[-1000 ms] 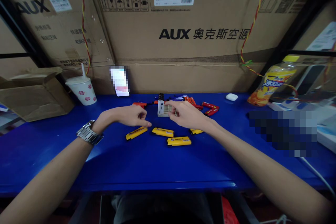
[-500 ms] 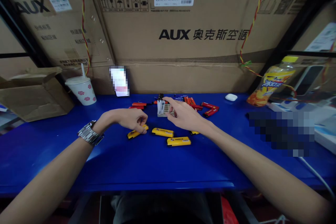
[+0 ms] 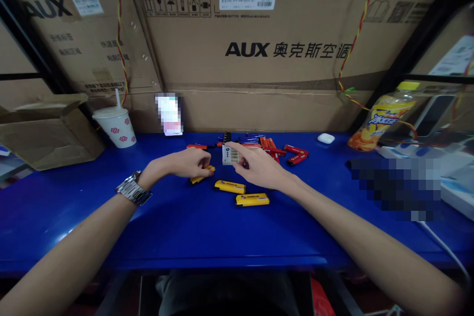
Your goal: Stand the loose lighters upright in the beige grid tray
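Note:
My left hand [image 3: 190, 163], with a metal watch at the wrist, is closed on a yellow lighter [image 3: 200, 176] left of centre. My right hand [image 3: 255, 164] has its fingers around the right side of a small pale compartment tray [image 3: 230, 155], thumb near its front and index finger over its top. Two more yellow lighters lie in front of the tray, one [image 3: 229, 187] nearer it and one [image 3: 252, 199] closer to me. Red lighters [image 3: 297, 158] lie right of my right hand, and orange ones [image 3: 265, 142] behind it.
On the blue table [image 3: 185, 237] stand a paper cup with a straw [image 3: 117, 128] and a lit phone [image 3: 169, 114] at the back left. An open cardboard box [image 3: 48, 133] is far left. A white case [image 3: 326, 138] and a drink bottle [image 3: 385, 116] sit at the right.
My left hand has moved right and slightly away from me with the yellow lighter, closer to the tray. My right hand has shifted slightly left, and the tray looks turned or tilted differently.

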### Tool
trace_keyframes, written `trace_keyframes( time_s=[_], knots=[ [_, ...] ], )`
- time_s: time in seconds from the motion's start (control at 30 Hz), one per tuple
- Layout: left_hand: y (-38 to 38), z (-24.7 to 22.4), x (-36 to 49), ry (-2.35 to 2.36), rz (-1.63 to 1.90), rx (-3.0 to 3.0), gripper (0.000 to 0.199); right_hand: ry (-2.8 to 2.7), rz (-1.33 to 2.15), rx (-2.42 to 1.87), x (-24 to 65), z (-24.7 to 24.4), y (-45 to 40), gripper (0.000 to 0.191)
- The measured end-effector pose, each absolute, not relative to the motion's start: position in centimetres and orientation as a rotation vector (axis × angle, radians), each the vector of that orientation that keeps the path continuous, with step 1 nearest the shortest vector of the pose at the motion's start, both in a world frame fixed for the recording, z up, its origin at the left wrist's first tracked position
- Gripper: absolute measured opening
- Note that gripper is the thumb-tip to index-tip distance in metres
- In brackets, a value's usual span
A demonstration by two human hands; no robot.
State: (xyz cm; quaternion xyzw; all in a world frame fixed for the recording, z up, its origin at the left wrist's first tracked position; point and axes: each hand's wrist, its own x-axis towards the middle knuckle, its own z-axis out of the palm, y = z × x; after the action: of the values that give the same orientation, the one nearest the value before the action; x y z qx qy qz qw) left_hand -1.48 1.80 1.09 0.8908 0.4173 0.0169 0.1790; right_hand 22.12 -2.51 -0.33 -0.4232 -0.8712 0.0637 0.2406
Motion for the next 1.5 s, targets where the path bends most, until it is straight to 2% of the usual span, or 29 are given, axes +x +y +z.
trace_keyframes(
  time_s=[0.2, 0.43, 0.67, 0.77, 0.97, 1.1, 1.17, 1.5],
  knots=[
    [1.5, 1.1, -1.0, 1.202, 0.150, 2.606, 0.028, -2.513, 0.315, -1.063, 22.3, 0.4, -2.8, 0.023],
    [1.3, 1.0, -0.3, 1.269, 0.385, 2.651, 0.023, -2.631, 0.370, -1.067, 21.2, -0.2, -2.9, 0.043],
    [1.7, 0.9, -0.3, 1.103, 0.589, 2.764, 0.023, -2.681, 0.353, -0.947, 21.2, -0.6, -2.3, 0.020],
    [2.0, 0.8, -0.4, 1.125, 0.690, 2.799, 0.025, -2.614, 0.352, -0.956, 21.5, -0.8, -2.2, 0.017],
    [2.1, 0.9, -0.4, 1.203, 0.982, 2.707, 0.021, -2.309, 0.634, -0.943, 21.9, -1.0, -2.1, 0.025],
    [1.7, 1.2, -0.1, 1.151, 1.122, 2.611, 0.016, -2.197, 0.518, -0.925, 22.0, -0.9, -1.7, 0.024],
    [1.5, 1.2, 0.1, 1.108, 1.159, 2.525, 0.017, -2.155, 0.494, -0.934, 22.0, -0.9, -1.5, 0.020],
    [0.7, 1.8, 0.5, 0.919, 1.198, 2.073, 0.030, -1.827, 0.780, -0.944, 22.1, -1.7, -0.5, 0.034]
  ],
)
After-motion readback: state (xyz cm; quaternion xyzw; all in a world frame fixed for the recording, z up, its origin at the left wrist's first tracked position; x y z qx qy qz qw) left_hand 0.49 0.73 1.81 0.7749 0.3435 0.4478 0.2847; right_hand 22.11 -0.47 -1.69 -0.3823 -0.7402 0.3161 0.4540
